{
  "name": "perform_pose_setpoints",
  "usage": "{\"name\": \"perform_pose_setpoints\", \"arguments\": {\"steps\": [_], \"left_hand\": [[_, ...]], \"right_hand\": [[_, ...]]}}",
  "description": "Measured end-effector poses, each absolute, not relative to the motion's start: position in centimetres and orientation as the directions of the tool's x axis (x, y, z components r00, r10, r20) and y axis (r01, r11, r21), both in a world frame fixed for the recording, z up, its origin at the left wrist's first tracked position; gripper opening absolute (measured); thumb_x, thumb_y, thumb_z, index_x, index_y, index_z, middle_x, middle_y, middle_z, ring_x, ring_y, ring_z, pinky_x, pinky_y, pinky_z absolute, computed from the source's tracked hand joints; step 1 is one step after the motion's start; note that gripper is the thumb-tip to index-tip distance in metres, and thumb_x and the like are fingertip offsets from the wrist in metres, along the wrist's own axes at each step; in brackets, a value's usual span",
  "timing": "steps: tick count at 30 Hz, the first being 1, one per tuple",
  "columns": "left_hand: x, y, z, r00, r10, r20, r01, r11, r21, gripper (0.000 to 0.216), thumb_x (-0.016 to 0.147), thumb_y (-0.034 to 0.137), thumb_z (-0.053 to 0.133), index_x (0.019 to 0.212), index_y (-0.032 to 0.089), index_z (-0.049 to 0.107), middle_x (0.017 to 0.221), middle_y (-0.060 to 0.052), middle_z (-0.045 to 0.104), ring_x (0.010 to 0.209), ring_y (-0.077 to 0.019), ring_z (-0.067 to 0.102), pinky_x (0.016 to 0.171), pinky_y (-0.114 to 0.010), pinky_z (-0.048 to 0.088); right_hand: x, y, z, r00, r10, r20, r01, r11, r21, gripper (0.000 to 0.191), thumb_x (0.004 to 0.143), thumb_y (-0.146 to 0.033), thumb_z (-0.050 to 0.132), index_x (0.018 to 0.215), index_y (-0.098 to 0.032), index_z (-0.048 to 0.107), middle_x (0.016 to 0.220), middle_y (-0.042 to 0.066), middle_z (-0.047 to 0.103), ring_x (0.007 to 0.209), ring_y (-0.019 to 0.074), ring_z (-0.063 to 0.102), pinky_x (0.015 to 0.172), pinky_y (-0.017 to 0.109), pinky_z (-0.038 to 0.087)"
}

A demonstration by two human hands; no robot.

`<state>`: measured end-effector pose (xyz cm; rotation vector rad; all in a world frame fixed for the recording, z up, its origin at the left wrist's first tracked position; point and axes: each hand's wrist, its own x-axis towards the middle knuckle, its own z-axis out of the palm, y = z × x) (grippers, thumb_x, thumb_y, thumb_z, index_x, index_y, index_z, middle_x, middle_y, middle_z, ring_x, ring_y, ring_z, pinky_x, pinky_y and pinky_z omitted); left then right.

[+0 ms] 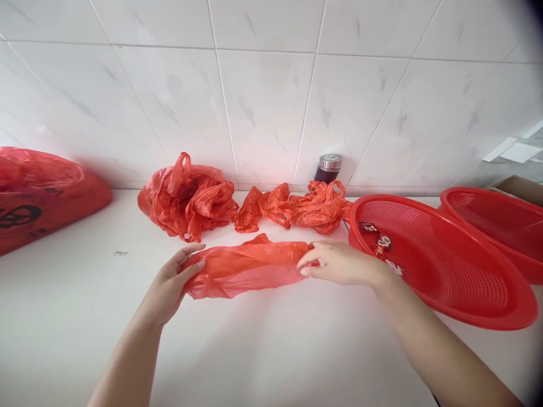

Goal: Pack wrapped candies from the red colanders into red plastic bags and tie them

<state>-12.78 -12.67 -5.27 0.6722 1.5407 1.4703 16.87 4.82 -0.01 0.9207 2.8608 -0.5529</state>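
A thin red plastic bag is stretched sideways between my two hands, just above the white table. My left hand grips its left end between thumb and fingers. At the other end, my right hand pinches the bag, and a small crumpled bit shows by the fingertips. Behind the bag lie crumpled red plastic bags in a row, with a larger bundle of red bags to their left. Close to my right forearm is a red perforated basket holding several small wrapped pieces.
A second red basket stands at the far right, near a cardboard box. A dark bottle with a silver lid is by the tiled wall. On the far left sits a big red bag with black print.
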Motion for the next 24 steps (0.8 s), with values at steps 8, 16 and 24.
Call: {"name": "perform_pose_setpoints", "arguments": {"steps": [8,16,24], "left_hand": [[-8.1,-9.9,-5.4,-0.247,0.914,-0.322,-0.496,0.166,0.852,0.026,0.080,0.024,0.070,0.105,0.023,0.064,0.089,-0.001,0.069,0.069,-0.0107,0.064,0.059,-0.018,0.051],[-11.4,-12.8,-5.9,-0.236,0.920,-0.313,-0.433,0.189,0.881,0.054,0.075,0.023,0.070,0.126,0.037,0.057,0.129,-0.003,0.063,0.088,-0.0158,0.067,0.074,-0.026,0.055],[-8.4,-12.5,-3.5,-0.543,0.702,0.461,0.769,0.196,0.608,0.032,0.084,0.032,0.061,0.115,0.029,0.065,0.138,-0.009,0.051,0.124,-0.0313,0.051,0.091,-0.044,0.049]], "right_hand": [[10.4,-0.3,-1.6,-0.828,0.288,0.481,0.157,0.943,-0.295,0.023,0.092,-0.021,0.048,0.083,-0.018,0.069,0.079,0.003,0.067,0.074,0.0151,0.058,0.076,0.029,0.046],[11.9,4.4,-7.7,-0.951,0.276,-0.141,0.280,0.960,-0.010,0.019,0.083,-0.029,0.063,0.097,-0.018,0.072,0.084,0.008,0.072,0.084,0.0231,0.065,0.105,0.047,0.025],[12.6,1.9,-3.1,-0.808,0.472,-0.352,0.500,0.866,0.015,0.021,0.084,-0.032,0.059,0.095,-0.018,0.069,0.079,0.008,0.072,0.077,0.0250,0.068,0.077,0.035,0.043]]}}
